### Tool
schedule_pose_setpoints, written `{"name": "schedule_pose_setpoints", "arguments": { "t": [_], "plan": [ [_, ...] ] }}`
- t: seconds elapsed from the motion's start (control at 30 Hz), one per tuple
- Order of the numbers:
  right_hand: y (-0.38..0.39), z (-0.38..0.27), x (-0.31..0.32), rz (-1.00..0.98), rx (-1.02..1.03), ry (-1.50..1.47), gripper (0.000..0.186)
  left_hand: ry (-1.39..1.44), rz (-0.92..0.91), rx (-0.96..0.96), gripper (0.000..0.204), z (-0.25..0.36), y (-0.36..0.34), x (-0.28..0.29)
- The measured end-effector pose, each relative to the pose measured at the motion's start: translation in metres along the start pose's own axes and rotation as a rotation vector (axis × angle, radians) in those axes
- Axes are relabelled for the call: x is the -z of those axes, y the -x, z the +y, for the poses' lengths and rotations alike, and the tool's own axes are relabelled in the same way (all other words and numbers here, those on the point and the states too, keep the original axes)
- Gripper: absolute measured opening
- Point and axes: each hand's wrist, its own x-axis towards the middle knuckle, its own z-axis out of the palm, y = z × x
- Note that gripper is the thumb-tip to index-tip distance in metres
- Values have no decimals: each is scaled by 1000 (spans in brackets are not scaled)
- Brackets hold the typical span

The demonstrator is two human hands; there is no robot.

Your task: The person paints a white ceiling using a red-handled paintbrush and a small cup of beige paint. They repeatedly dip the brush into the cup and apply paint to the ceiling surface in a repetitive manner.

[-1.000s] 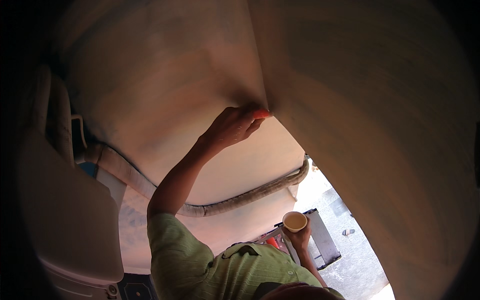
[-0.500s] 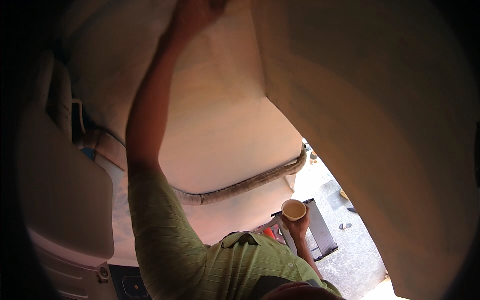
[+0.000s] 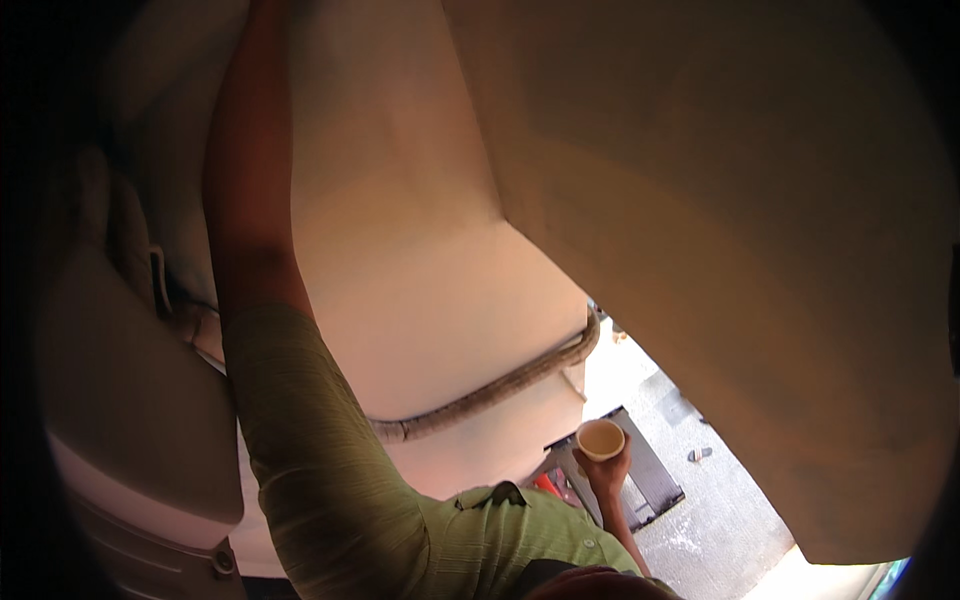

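Observation:
My left arm [image 3: 250,170], in a green short sleeve, reaches up along the pale wall [image 3: 400,290] and leaves the picture at the top edge. The left hand itself is out of sight. Low on the right, my right hand [image 3: 608,472] is wrapped around a cream-coloured cup [image 3: 601,440], held upright with its round mouth facing up. The inside of the cup looks pale; what it contains, if anything, I cannot make out.
A wrapped pipe [image 3: 490,393] runs along the wall. A pale moulded casing [image 3: 140,400] stands at left. A large slanting surface [image 3: 720,250] fills the upper right. Below the cup are a grey, dark-edged ladder-like frame [image 3: 655,487] and a speckled floor [image 3: 720,510] with a sandal [image 3: 699,455].
My left arm has shifted left and stretched higher, carrying the hand out of the picture. The cup in my right hand sits slightly lower and further right. The view has shifted a little.

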Motion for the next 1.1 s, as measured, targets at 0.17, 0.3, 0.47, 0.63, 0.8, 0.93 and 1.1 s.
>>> {"name": "schedule_pose_setpoints", "arguments": {
  "t": [0.17,0.3,0.47,0.63,0.8,0.93,1.1],
  "plan": [
    [-2,-4,10,-13,-52,-20,73,14,26,-29,17,0,-11,-8],
    [-6,-8,11,13,-53,-26,72,209,126,-139,14,16,-16,-10],
    [-14,5,7,65,26,-15,79,219,72,-118,16,8,-35,-16],
    [-20,-4,4,74,3,-13,82,198,43,-246,21,-13,-52,-32],
    [-27,-1,0,93,32,3,77,247,-29,-262,23,-28,-60,-43],
    [-31,12,-3,74,19,-6,83,98,0,-302,23,-20,-65,-47],
    [-34,12,0,46,31,80,87,6,-187,-234,22,17,-34,-9]
  ]
}}
